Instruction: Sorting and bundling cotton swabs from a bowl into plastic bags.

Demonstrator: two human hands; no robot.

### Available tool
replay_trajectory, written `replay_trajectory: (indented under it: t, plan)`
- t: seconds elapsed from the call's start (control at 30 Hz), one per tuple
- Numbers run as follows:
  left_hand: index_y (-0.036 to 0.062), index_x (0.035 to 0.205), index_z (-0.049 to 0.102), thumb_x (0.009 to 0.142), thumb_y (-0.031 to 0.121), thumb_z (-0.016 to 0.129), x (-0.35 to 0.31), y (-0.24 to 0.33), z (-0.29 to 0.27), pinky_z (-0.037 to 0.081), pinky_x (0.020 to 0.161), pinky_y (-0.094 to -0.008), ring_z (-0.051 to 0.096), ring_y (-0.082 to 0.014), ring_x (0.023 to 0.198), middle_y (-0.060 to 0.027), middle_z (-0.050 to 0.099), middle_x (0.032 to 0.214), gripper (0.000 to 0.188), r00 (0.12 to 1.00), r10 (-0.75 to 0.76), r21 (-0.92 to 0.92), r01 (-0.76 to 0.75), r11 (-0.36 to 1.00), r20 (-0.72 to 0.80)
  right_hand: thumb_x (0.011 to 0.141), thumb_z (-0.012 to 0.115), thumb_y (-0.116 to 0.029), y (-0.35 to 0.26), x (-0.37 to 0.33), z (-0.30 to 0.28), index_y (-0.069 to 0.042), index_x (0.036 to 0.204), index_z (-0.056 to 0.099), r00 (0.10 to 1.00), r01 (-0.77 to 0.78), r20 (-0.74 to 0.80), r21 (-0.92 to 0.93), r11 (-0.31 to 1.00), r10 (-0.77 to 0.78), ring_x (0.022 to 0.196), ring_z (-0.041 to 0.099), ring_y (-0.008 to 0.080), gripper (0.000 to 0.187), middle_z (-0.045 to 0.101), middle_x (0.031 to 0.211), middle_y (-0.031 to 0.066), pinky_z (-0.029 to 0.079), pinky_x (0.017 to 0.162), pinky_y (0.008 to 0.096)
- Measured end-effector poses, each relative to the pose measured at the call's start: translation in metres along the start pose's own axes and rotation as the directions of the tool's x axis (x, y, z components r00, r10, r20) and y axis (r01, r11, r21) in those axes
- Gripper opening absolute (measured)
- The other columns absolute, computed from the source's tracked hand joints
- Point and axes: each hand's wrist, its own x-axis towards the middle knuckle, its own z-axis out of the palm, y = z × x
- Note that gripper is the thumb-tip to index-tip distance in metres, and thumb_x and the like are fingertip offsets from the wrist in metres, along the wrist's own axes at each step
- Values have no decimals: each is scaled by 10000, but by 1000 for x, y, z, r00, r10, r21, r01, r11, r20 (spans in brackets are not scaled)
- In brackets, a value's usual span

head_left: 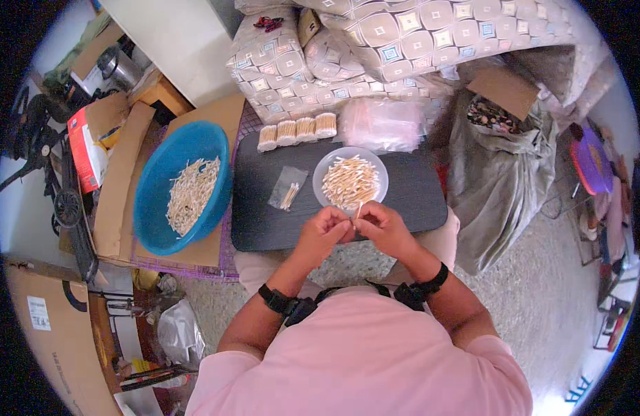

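Both of my hands meet at the near rim of a white bowl heaped with cotton swabs. My right hand is closed in a pinch, with a cotton swab sticking up at its fingertips. Beside it, my left hand is also closed, fingertips pressed together; what they hold is hidden. Left of the bowl, a small clear plastic bag lies with a few swabs on or in it. Several bundled swab packs line the far edge of the black table, next to a pile of clear plastic bags.
A tilted blue basin with many loose swabs stands on cardboard at my left. Behind the table is a patterned sofa. A grey sack with a cardboard flap stands at the right. A large carton is at lower left.
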Motion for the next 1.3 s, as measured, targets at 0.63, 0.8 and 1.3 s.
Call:
replay_trajectory:
  t: [0.63,0.8,1.3]
  plan:
    - [-6,1052,629,989,295,417,2,18,17,456,840,-284,565,-129,912,-51,626,986,373,999,42,-298,-40,954,1,853,649,-134,1,-7,10,-39,929,570,985,-127,142,176,976,102,631,523,64,145,576,698,-9,441,562,239]
    - [-10,1072,601,982,330,430,2,17,9,457,889,-337,582,-194,980,-108,615,1071,391,996,31,-100,-23,995,78,844,655,-136,0,-6,9,-34,1096,584,982,-147,136,100,984,132,632,521,67,281,590,725,-9,446,569,238]
    - [45,963,569,931,142,500,12,-11,-52,469,636,-282,555,-113,710,-19,607,816,123,926,72,-17,-84,996,-371,842,635,-98,-11,6,-8,-30,930,594,996,-78,-53,-161,984,70,723,591,120,119,617,778,57,477,604,257]
